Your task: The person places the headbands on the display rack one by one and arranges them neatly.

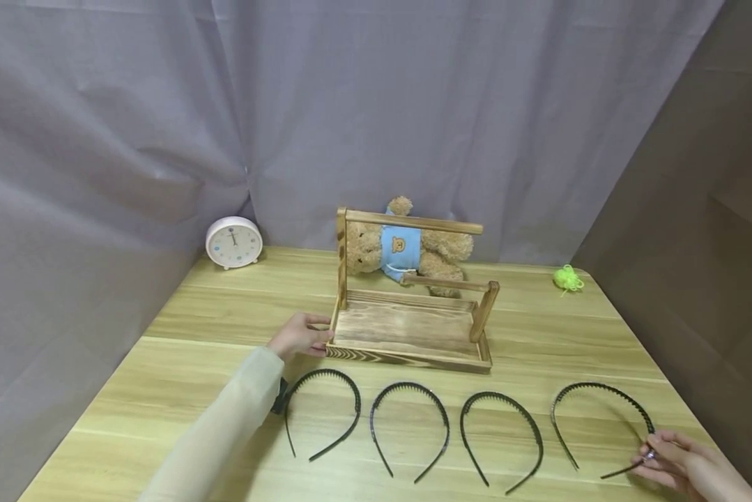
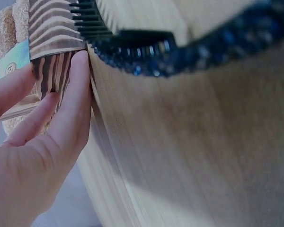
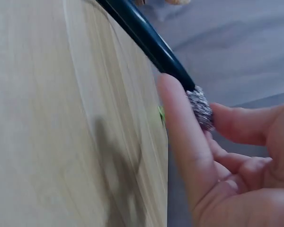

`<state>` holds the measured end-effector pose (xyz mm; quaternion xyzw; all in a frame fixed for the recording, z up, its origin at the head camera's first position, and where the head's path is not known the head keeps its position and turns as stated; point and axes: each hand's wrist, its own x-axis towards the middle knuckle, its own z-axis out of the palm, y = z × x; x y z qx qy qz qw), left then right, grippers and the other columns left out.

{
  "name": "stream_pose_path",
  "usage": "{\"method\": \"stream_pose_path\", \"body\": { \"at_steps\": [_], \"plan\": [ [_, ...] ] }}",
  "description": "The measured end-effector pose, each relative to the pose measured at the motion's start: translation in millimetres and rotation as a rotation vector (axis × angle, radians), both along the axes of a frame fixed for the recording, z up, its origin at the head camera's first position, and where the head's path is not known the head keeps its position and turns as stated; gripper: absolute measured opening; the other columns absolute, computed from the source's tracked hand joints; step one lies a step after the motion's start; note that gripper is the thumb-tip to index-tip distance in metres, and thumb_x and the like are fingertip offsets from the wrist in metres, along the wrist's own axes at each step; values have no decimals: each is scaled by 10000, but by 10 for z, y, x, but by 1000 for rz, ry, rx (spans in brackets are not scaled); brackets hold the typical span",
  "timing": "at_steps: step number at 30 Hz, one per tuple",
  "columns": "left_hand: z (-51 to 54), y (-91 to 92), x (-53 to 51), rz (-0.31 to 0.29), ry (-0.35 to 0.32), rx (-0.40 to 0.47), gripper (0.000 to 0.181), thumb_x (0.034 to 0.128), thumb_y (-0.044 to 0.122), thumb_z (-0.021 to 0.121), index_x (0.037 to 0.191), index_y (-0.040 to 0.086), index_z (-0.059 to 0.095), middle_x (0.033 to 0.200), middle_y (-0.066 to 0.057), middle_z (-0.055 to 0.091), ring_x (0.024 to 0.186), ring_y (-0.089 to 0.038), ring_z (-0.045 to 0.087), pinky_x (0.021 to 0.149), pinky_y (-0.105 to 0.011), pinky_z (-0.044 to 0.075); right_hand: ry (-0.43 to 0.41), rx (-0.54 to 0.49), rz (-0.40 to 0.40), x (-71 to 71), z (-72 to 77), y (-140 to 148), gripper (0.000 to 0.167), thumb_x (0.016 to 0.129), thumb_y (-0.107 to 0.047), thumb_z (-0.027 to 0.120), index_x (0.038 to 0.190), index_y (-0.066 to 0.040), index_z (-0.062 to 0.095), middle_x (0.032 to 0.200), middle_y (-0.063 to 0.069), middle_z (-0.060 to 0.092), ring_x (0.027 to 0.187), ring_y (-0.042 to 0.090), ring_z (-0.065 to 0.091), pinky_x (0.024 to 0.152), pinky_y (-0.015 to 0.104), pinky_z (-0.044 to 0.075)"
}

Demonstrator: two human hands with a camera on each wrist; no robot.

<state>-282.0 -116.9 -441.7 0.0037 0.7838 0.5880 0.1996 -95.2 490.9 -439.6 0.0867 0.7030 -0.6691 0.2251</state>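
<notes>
From where I stand, the step in hand looks like picking up one headband (image 1: 603,385) while the wooden rack (image 1: 407,359) is steadied; the next move, I'd judge, calls for a sure pinch and an unmoving rack. The right hand (image 1: 689,460) has its fingers clamped on one leg of that band, the arch reaching away leftward from the fingertips, while the left hand (image 1: 300,337) pinches the rack's corner, three other headbands (image 1: 411,385) lying between both hands' fingers
</notes>
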Motion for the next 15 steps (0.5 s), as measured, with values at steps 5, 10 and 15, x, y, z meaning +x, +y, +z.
{"method": "stream_pose_path", "body": {
  "at_steps": [5,10,15],
  "plan": [
    [-28,-19,-30,-17,-7,11,501,955,44,608,1410,-74,436,1167,-290,619,786,-222,663,826,-377,631,187,-88,-169,61,-24,-116,161,1050,-50,405,1011,-37,561,936,96,637,891,227,702,842,375,621],
    [-16,-39,-24,-47,13,23,515,935,56,642,1388,-93,448,1072,-255,658,755,-235,679,781,-347,639,359,-219,-288,82,-19,-297,179,1022,6,449,1010,-90,600,910,83,691,855,231,708,806,361,628],
    [-22,-21,-16,-16,4,27,488,945,47,624,1386,-84,461,1114,-272,650,779,-229,688,805,-359,635,537,-339,-310,29,33,-471,217,1007,71,424,1028,-53,601,918,89,716,854,248,722,787,359,627]
  ]
}}
